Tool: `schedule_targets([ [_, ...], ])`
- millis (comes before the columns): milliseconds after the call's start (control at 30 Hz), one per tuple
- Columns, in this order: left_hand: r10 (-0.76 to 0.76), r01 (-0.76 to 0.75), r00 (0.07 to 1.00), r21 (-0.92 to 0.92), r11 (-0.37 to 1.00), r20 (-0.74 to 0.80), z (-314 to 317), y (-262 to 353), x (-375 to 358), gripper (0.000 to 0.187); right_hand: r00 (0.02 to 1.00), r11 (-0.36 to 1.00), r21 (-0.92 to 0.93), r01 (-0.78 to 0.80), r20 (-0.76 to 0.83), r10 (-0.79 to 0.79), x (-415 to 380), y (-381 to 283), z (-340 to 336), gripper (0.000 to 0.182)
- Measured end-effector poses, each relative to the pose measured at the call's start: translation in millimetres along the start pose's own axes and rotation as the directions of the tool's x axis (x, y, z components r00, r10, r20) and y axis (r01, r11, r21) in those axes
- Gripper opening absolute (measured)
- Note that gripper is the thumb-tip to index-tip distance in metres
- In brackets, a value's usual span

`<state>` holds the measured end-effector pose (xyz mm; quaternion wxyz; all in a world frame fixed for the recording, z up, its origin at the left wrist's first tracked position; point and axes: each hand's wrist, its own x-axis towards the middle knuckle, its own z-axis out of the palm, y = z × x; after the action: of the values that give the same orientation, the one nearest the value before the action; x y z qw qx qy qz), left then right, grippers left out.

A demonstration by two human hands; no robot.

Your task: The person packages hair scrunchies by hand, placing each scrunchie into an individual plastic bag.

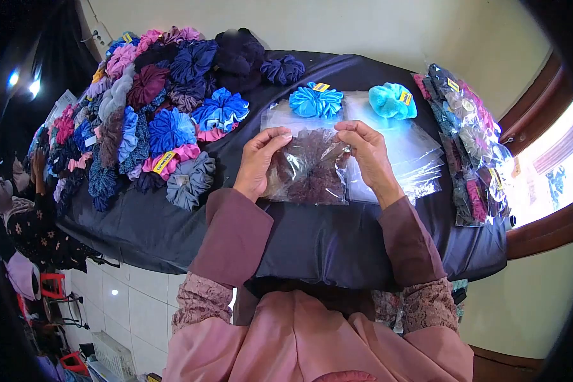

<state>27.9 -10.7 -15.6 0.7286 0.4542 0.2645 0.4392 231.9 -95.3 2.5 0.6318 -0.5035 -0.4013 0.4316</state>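
Observation:
A brown, gauzy scrunchie sits inside a clear plastic bag between my hands. My left hand pinches the bag's upper left corner between thumb and forefinger. At the upper right corner, my right hand holds the same bag in a similar pinch. Behind it lies a shiny light-blue scrunchie with a yellow label, resting on flat clear bags. A fluffy turquoise scrunchie, also labelled, rests on another stack of clear bags beyond my right hand.
Loose scrunchies in many colours form a large heap on the left of the black-covered table. Bagged scrunchies are piled at the right edge, near a window. Another person's patterned sleeve shows at far left.

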Motion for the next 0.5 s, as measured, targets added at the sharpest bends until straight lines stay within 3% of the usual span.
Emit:
schedule_targets([
  [500,0.035,-0.036,0.998,0.029,0.999,0.048,-4.6,-0.6,3.8,0.025,0.999,0.998,0.058,-0.038,0.038,0.036,3.2,4.9,-4.1,0.016],
])
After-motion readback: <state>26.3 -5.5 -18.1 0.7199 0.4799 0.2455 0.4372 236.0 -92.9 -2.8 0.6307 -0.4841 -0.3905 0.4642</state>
